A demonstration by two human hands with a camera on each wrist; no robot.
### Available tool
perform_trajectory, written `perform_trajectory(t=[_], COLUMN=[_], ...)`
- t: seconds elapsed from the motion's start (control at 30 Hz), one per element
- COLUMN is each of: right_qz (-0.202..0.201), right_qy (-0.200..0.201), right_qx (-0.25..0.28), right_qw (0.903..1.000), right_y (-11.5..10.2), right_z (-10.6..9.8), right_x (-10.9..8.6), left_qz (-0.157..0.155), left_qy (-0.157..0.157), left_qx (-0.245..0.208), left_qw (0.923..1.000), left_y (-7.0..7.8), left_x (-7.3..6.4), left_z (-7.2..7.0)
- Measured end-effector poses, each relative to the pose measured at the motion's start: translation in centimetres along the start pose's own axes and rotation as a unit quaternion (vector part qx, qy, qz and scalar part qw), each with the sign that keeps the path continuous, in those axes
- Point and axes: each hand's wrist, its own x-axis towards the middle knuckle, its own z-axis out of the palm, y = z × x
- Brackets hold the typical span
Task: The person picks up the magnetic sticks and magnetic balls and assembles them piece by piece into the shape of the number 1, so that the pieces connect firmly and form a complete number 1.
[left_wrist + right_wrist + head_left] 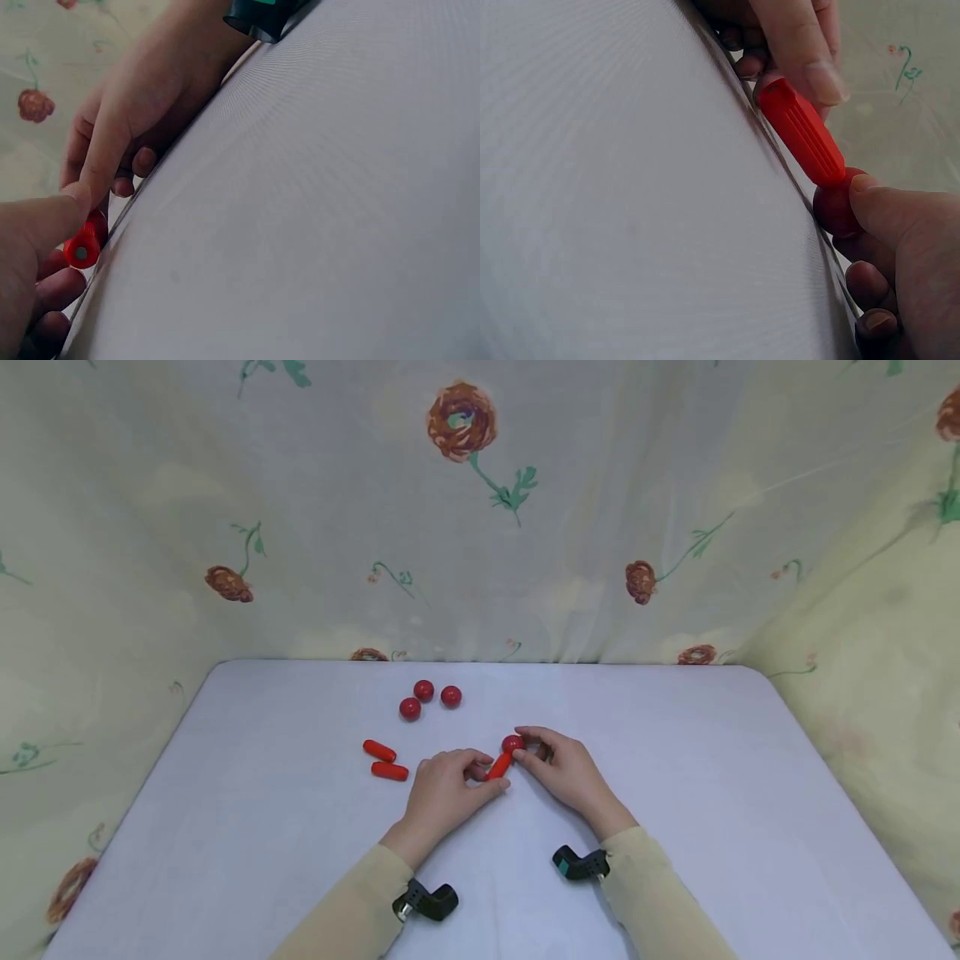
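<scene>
Between thumb and fingertips, my left hand (444,787) holds a red ridged rod (498,766) by its near end. A round grey disc shows in that end of the rod in the left wrist view. My right hand (568,777) pinches a glossy red ball (835,204), its thumb on top and fingers beneath. The rod's far end meets the ball, so the two form one slanted line just above the white table (300,843). Part of the ball is covered by the right thumb.
Three more red balls (423,691) sit in a cluster toward the back of the table. Two similar red rods (389,771) lie left of the left hand. A flowered cloth (525,585) hangs behind and along both sides. Each wrist wears a black camera (431,902).
</scene>
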Motion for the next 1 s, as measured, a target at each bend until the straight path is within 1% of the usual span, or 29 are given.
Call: perform_trajectory(t=[0.1,0.13,0.23,0.37,0.5,0.6,0.7,0.8,0.9,1.0], right_qz=[0.002,0.004,0.008,0.013,0.012,0.007,0.004,0.003,0.004,0.005], right_qy=[-0.001,0.000,0.006,0.003,-0.002,-0.003,-0.003,-0.002,-0.001,-0.002], right_qx=[0.005,0.006,0.005,0.004,0.004,0.005,0.005,0.005,0.004,0.003], right_qw=[1.0000,1.0000,0.9999,0.9999,0.9999,1.0000,1.0000,1.0000,1.0000,1.0000], right_y=[0.1,0.2,0.3,0.2,0.0,-0.1,-0.1,-0.1,0.0,0.1], right_z=[0.1,0.1,0.2,0.1,-0.1,-0.1,-0.1,-0.1,-0.1,0.0], right_x=[0.0,0.0,-0.1,-0.1,0.0,0.0,0.1,0.2,0.1,0.0], left_qz=[-0.022,-0.025,-0.039,-0.060,-0.074,-0.074,-0.075,-0.095,-0.130,-0.159], left_qy=[-0.020,-0.025,-0.031,-0.014,0.016,0.039,0.061,0.073,0.064,0.038], left_qx=[-0.039,-0.054,-0.089,-0.104,-0.108,-0.106,-0.107,-0.110,-0.111,-0.114], left_qw=[0.9988,0.9979,0.9948,0.9926,0.9912,0.9909,0.9895,0.9867,0.9833,0.9800], left_y=[-0.1,-0.1,-0.3,-0.5,-1.1,-2.2,-3.5,-4.7,-5.8,-6.8], left_x=[0.1,0.1,0.6,1.2,1.9,2.5,3.1,3.5,3.8,4.1], left_z=[-0.6,-0.8,-1.9,-3.8,-6.1,-7.4,-8.5,-9.2,-9.6,-9.7])
